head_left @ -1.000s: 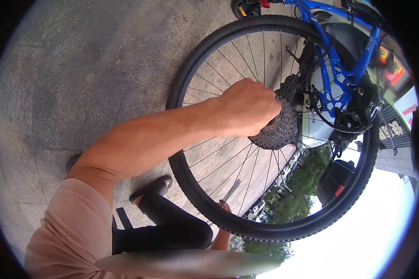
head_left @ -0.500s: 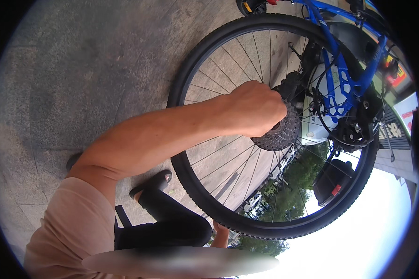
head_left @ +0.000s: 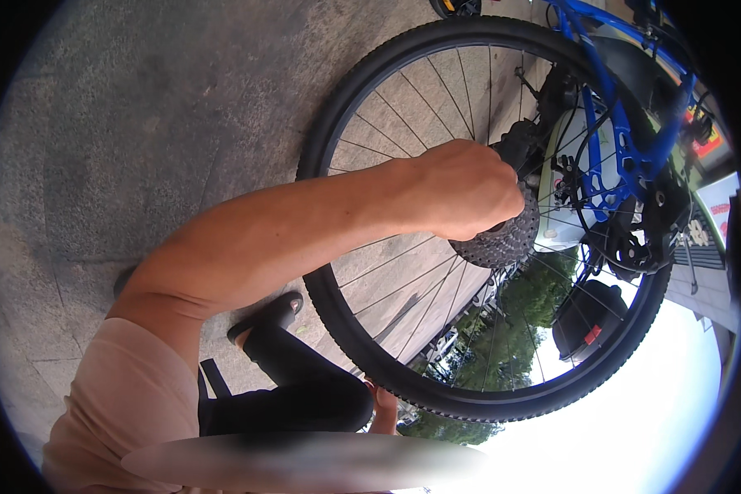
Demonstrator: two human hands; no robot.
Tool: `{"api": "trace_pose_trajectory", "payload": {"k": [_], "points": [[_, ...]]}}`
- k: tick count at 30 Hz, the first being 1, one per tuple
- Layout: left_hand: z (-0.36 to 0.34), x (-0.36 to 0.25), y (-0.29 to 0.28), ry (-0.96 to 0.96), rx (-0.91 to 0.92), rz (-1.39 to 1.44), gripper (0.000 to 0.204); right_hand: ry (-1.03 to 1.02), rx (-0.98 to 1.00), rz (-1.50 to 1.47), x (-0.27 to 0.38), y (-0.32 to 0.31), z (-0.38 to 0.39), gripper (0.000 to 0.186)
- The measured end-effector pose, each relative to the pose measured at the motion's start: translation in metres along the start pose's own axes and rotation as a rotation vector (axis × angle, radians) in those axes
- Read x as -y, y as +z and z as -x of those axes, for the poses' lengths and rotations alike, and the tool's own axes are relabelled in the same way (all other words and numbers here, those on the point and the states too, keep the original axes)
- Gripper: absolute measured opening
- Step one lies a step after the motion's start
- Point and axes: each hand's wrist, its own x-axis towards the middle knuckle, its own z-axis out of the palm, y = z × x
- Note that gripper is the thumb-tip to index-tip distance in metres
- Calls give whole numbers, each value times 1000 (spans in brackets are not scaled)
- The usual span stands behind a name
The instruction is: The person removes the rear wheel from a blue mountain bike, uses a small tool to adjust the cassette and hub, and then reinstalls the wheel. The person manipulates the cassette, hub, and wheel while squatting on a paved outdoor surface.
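My left hand (head_left: 473, 188) is curled into a fist against the hub of a bicycle wheel (head_left: 324, 300). It covers the middle of the dark cassette (head_left: 502, 243), whose toothed rings show past my knuckles. What the fingers hold there is hidden behind the hand. Lower down, beside my bent knee and close to the tyre, part of my right hand (head_left: 384, 403) shows; its fingers are too small and covered to read. A black rear derailleur (head_left: 519, 140) sits just beyond the fist, joined to the blue bicycle frame (head_left: 626, 148).
Black chainrings and a crank (head_left: 634, 243) are at the right. Behind the spokes stands a black box-like thing with a red patch (head_left: 589, 321). My sandalled foot (head_left: 281, 313) rests on grey paving (head_left: 140, 165). Trees (head_left: 494, 354) are in the background.
My left fist and the cassette sit slightly further right in the picture, and the frame has shifted the same way. The fist stays at the hub. More of my right hand shows beside the knee.
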Motion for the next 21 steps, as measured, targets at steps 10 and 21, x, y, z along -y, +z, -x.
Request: {"api": "trace_pose_trajectory", "payload": {"k": [10,21], "points": [[0,-3,1,-3,55,-63,7,51,-73,35,25,25,17,27],[12,-12,8,-72,-55,-115,13,-97,-27,88,97,55,-46,42]]}}
